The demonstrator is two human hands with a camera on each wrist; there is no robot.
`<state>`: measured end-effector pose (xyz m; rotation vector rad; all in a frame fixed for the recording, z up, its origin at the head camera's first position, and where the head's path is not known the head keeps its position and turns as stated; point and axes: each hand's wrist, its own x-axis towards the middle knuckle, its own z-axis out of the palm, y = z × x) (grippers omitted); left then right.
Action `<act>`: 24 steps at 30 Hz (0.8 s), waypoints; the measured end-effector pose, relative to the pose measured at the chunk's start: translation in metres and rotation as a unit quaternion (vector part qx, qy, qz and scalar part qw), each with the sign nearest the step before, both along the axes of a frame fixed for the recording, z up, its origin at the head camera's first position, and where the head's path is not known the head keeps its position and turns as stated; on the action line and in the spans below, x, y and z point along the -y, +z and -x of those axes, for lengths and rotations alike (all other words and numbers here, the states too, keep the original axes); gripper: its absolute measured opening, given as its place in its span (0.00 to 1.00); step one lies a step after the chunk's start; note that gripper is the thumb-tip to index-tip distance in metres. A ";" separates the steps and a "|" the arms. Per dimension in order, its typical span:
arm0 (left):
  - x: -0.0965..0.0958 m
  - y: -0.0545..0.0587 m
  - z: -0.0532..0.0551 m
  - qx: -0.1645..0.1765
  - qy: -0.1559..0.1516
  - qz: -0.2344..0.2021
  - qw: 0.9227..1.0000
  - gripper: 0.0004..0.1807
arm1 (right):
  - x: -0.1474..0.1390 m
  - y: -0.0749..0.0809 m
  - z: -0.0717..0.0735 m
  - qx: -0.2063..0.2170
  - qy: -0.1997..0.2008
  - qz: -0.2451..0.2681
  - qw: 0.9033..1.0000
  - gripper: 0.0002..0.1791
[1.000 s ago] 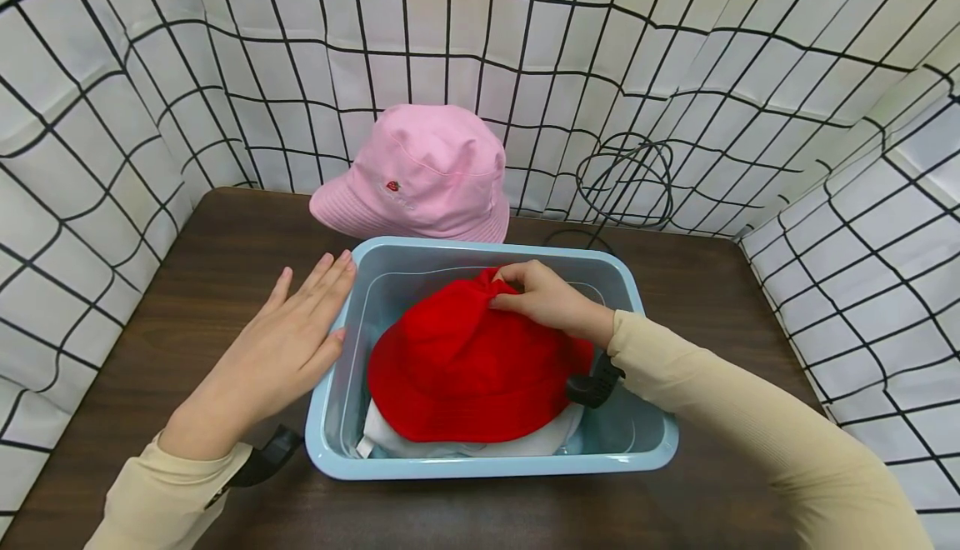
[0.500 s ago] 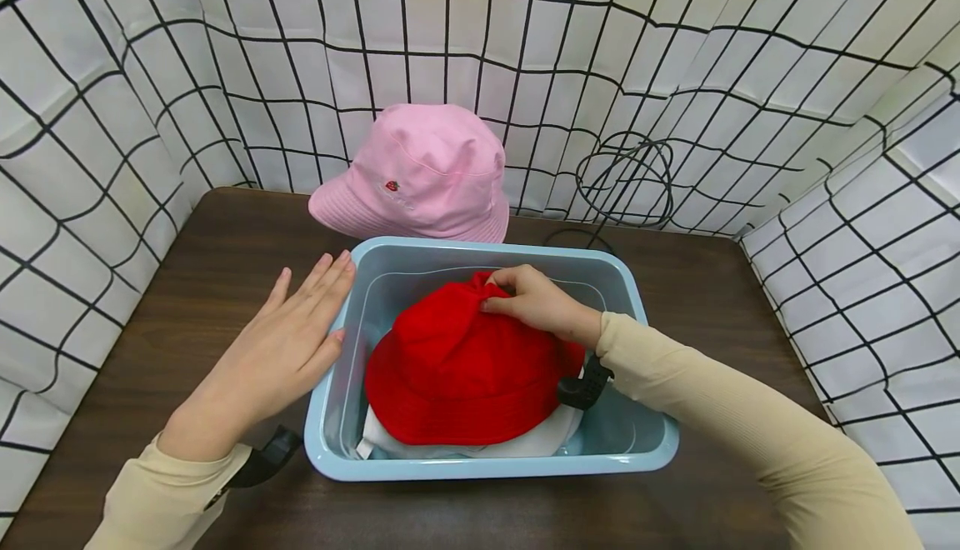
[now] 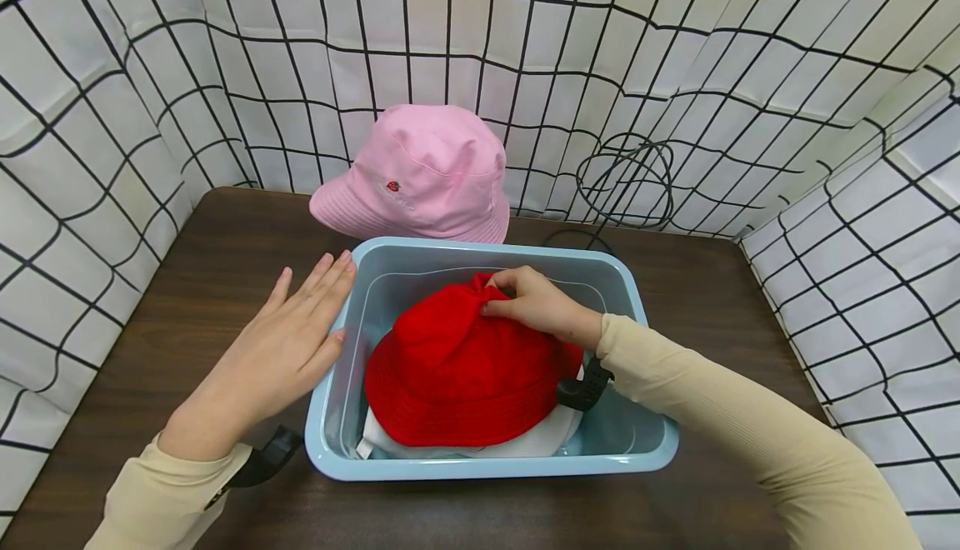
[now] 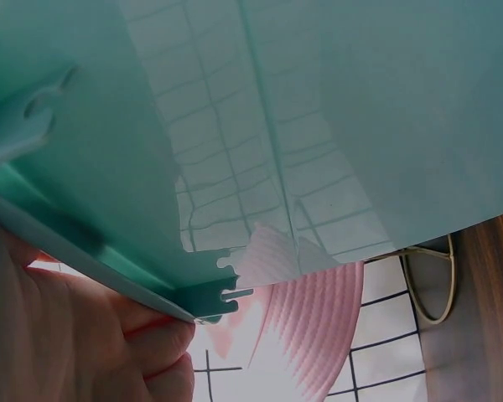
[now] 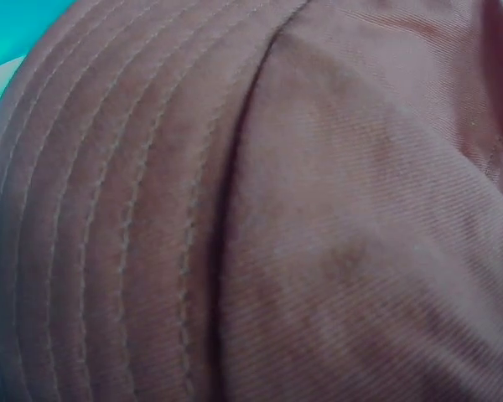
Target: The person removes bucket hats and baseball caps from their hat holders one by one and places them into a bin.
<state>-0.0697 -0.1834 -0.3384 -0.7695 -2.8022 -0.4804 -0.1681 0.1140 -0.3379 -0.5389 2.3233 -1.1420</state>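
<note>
A red bucket hat (image 3: 465, 367) sits inside a light blue plastic basin (image 3: 487, 468), on top of something white (image 3: 540, 437) that shows below its brim. My right hand (image 3: 536, 304) pinches the hat's crown, which puckers under the fingers. The right wrist view is filled by the hat's stitched brim (image 5: 101, 234) and crown fabric. With fingers straight, my left hand (image 3: 281, 346) rests on the basin's left rim. In the left wrist view its fingers (image 4: 155, 352) lie along the underside of that rim, beside the basin's outer wall (image 4: 386, 126).
Behind the basin, a pink bucket hat (image 3: 435, 167) with a small strawberry patch stands at the back of the dark wooden table (image 3: 690, 283). A coiled black cable (image 3: 630, 179) hangs at the grid-patterned white backdrop (image 3: 555, 50), which surrounds the table on three sides.
My right hand has shifted slightly left and down with the red hat's crown, then held still over the last half second. The left hand has stayed in place.
</note>
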 end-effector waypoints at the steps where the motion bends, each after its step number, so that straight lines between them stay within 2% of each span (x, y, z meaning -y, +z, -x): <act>1: 0.000 0.000 0.000 0.000 0.000 0.000 1.000 0.37 | 0.000 0.000 0.000 0.000 -0.001 -0.001 1.000 0.02; 14: 0.000 0.001 0.000 0.002 0.001 0.004 1.000 0.37 | -0.001 0.007 -0.001 0.009 -0.006 0.003 1.000 0.03; 24: 0.000 0.001 -0.001 0.006 0.003 0.008 1.000 0.38 | -0.006 0.015 -0.003 -0.013 0.007 0.024 1.000 0.04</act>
